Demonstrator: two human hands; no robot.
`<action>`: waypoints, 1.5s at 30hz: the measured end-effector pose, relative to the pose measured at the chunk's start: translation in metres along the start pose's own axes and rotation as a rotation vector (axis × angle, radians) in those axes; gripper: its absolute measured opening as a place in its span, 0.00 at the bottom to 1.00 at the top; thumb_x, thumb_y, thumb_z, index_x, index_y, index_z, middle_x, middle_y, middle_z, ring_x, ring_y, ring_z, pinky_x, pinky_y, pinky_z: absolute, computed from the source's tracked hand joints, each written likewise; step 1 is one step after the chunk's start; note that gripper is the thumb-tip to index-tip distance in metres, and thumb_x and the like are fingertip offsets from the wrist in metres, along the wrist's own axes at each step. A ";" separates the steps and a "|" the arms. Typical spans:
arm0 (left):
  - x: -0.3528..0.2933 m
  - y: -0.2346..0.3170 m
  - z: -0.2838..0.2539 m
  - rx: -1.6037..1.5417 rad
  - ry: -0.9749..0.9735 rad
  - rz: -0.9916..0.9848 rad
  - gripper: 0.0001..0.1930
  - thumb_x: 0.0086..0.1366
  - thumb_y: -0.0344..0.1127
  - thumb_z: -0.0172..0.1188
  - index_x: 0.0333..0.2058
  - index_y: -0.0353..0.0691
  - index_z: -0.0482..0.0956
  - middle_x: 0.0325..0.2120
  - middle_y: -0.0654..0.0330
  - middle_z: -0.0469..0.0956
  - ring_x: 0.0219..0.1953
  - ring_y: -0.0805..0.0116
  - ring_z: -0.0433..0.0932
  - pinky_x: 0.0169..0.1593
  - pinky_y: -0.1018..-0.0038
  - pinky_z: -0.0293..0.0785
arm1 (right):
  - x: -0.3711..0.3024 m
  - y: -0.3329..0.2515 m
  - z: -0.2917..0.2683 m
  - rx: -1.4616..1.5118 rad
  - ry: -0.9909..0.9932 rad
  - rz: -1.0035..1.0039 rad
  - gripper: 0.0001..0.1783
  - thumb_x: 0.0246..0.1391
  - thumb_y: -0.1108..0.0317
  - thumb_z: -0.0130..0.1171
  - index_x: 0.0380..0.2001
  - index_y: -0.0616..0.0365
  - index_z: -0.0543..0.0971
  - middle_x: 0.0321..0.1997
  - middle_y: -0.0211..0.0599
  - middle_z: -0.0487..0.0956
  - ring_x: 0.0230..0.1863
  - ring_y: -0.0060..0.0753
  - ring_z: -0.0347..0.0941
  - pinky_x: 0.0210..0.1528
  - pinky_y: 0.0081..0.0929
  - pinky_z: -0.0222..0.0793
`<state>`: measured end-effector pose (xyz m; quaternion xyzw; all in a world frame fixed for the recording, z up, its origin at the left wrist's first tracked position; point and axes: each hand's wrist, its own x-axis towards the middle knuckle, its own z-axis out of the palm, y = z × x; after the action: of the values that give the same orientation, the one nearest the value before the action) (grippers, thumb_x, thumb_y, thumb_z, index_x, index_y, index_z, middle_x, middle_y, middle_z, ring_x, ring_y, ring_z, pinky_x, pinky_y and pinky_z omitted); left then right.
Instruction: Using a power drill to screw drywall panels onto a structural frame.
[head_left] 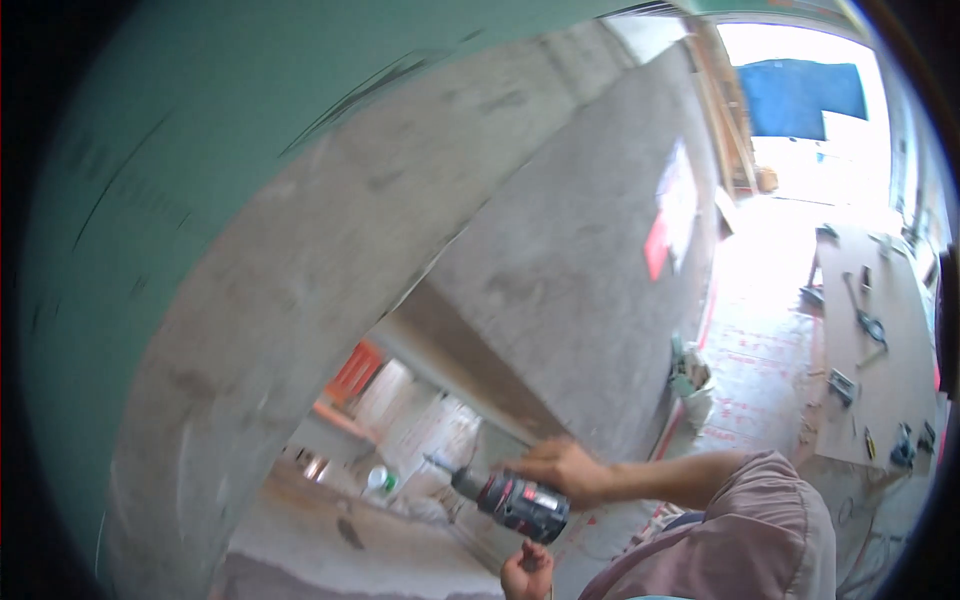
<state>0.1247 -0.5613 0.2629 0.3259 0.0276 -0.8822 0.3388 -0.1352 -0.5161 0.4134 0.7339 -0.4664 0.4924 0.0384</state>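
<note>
My right arm, in a pinkish sleeve, reaches in from the right side. My right hand [572, 472] is closed on a dark cordless drill [522, 505] with red trim; the drill's grip is mostly hidden. A thin bit [438, 463] sticks out of its chuck toward the upper left, apart from any surface I can see. Just below the back of the drill, near the lower edge, is my left hand [527, 574]. Its fingers are curled together, and whatever they may hold is too small to make out.
Green board [200, 130] spans the upper left, beside a grey concrete beam [330, 200]. At right stands a long table [850, 310] with scattered tools, including a screwdriver [870, 445]. Below lie an orange crate [353, 372], a green-and-white container [380, 480] and a white sack [697, 395].
</note>
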 end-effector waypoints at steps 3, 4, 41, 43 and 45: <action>0.030 -0.001 -0.067 0.203 -0.048 0.067 0.11 0.67 0.35 0.51 0.43 0.33 0.71 0.28 0.60 0.69 0.28 0.72 0.65 0.32 0.77 0.63 | -0.055 0.009 0.021 0.400 -0.304 0.443 0.25 0.45 0.66 0.59 0.50 0.54 0.75 0.33 0.49 0.79 0.38 0.54 0.76 0.39 0.39 0.71; 0.053 -0.016 -0.087 0.300 -0.099 0.096 0.14 0.68 0.35 0.52 0.47 0.34 0.71 0.29 0.61 0.70 0.27 0.75 0.65 0.31 0.79 0.64 | -0.090 0.029 0.028 0.497 -0.332 0.438 0.22 0.45 0.67 0.60 0.46 0.56 0.75 0.31 0.50 0.79 0.35 0.51 0.76 0.38 0.38 0.71; 0.015 -0.152 0.041 0.113 0.169 0.407 0.16 0.70 0.46 0.53 0.26 0.44 0.69 0.17 0.67 0.63 0.19 0.72 0.59 0.26 0.74 0.63 | -0.220 0.098 -0.020 1.113 -0.758 0.583 0.17 0.45 0.70 0.63 0.41 0.56 0.73 0.31 0.24 0.74 0.33 0.19 0.67 0.35 0.24 0.67; 0.030 -0.173 0.022 0.064 0.174 0.456 0.14 0.70 0.45 0.52 0.28 0.43 0.71 0.18 0.67 0.64 0.20 0.72 0.61 0.27 0.75 0.65 | -0.239 0.129 -0.011 1.102 -0.791 0.593 0.18 0.45 0.69 0.63 0.41 0.56 0.73 0.30 0.24 0.74 0.32 0.20 0.68 0.34 0.25 0.67; 0.034 -0.188 0.027 0.962 -0.114 0.917 0.11 0.69 0.44 0.55 0.34 0.42 0.74 0.22 0.68 0.68 0.22 0.73 0.64 0.28 0.74 0.67 | -0.245 0.144 -0.011 1.097 -0.826 0.593 0.18 0.45 0.68 0.64 0.41 0.56 0.74 0.30 0.25 0.75 0.31 0.21 0.68 0.33 0.25 0.68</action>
<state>-0.0252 -0.4436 0.2314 0.3723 -0.5285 -0.5784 0.4975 -0.2663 -0.4330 0.1754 0.6165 -0.3085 0.3283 -0.6457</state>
